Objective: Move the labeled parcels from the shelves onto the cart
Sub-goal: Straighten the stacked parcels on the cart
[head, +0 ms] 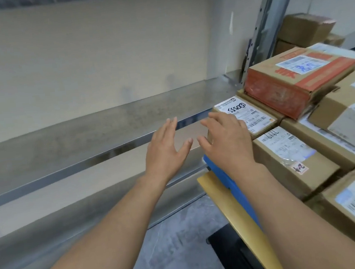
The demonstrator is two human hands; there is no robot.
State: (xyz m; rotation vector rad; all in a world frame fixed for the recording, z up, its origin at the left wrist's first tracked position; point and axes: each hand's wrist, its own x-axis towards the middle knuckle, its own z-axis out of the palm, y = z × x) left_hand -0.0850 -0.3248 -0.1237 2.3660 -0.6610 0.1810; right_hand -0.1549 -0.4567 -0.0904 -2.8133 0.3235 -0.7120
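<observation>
cardboard parcels (283, 151) stacked on cart (230, 212) at right. left hand (165, 148) and right hand (227, 138) both released, fingers (171, 126) straight, holding nothing, right one at a parcel's edge. looks between loads; next likely needs a reach to far boxes (306, 31) behind the steel post.

1 head-worn camera looked forward and down at close range, facing the steel shelf (64, 146), with the cart (235, 216) at right; the frame seemed slightly tilted.
</observation>
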